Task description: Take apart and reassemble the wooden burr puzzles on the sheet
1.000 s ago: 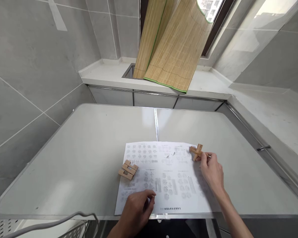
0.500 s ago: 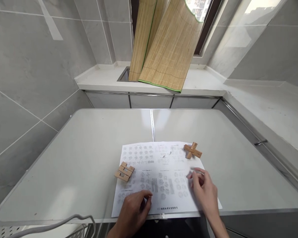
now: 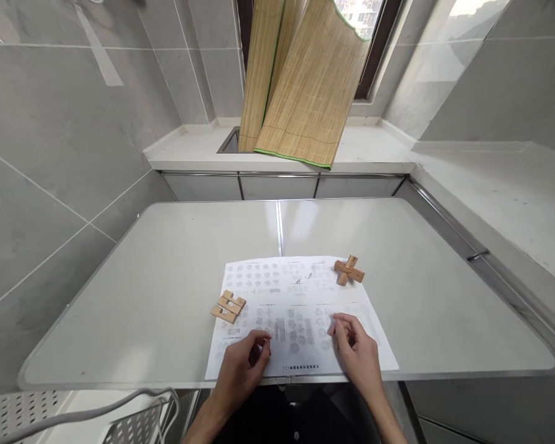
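Observation:
A printed instruction sheet lies on the white table. My left hand rests on the sheet's near edge with fingers curled and nothing in it. My right hand hovers over the sheet's lower right part, fingers loosely bent and empty. A wooden cross-shaped puzzle sits at the sheet's far right corner, apart from both hands. A flat stack of notched wooden pieces lies at the sheet's left edge.
A rolled bamboo mat leans on the counter behind the table, against a window. Grey tiled walls stand left and right. A white perforated chair back and a cable are at the near left.
My right hand let go of the cross-shaped puzzle at the sheet's far right corner and drew back toward me. The left hand stayed at the sheet's near edge.

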Motion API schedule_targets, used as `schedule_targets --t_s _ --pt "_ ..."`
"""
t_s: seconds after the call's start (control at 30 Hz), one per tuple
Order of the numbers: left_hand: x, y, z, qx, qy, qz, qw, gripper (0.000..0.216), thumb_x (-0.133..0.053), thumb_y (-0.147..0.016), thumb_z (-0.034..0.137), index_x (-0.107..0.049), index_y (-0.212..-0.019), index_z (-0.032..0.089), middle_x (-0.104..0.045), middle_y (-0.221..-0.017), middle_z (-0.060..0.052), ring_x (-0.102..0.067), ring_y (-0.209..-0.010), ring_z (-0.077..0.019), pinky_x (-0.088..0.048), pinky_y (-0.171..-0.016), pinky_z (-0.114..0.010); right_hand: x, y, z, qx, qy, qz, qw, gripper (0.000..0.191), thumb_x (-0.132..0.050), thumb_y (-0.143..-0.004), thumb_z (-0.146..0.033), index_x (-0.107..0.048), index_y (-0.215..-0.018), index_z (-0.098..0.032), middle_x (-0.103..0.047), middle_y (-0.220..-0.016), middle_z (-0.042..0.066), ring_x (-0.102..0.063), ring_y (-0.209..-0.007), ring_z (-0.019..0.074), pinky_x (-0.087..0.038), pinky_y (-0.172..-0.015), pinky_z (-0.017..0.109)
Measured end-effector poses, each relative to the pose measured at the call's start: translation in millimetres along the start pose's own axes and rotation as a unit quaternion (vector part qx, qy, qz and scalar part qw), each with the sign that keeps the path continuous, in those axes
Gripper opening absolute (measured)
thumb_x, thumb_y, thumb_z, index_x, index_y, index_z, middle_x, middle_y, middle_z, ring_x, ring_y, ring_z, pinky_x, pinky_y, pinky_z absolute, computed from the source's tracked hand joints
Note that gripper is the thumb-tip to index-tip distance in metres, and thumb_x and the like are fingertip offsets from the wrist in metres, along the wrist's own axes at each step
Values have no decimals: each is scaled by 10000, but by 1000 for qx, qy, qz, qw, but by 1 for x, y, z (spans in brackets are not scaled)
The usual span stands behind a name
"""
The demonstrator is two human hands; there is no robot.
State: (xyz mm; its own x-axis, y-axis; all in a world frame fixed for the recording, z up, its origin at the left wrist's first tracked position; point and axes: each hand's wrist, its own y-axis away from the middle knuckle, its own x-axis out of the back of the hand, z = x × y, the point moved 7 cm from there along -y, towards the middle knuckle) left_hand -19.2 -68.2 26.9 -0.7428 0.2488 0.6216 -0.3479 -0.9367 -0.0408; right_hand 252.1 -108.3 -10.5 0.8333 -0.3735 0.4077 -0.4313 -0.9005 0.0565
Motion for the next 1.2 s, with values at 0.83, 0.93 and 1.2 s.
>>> schedule_targets --t_s 0.83,0.93,1.2 --pt "74 -15 -29 121 -183 187 957 620 -673 -857 490 -436 -1372 237 -577 -1378 -105 -650 -710 -176 -568 -664 -357 0 7 1 28 22 -13 999 475 -498 -944 -637 -663 -1038 -201 -747 -777 51 -635 -613 193 -511 -610 283" --pt "74 -20 -33 130 -197 170 957 644 -672 -855 524 -444 -1383 233 -641 -1299 -95 -676 -713 -199 -552 -659 -355 0 9 -3 20 32 -16 999 438 -499 -955 -607 -661 -1042 -209 -747 -794 48 -632 -626 194 -507 -618 280" --pt "79 -32 -38 144 -224 156 951 579 -718 -841 474 -513 -1351 292 -727 -1245 -54 -740 -952 -284 -538 -686 -338 -2 8 -2 16 52 -14 998 413 -509 -945 -601 -663 -1024 -226 -739 -788 46 -648 -654 207 -510 -584 266"
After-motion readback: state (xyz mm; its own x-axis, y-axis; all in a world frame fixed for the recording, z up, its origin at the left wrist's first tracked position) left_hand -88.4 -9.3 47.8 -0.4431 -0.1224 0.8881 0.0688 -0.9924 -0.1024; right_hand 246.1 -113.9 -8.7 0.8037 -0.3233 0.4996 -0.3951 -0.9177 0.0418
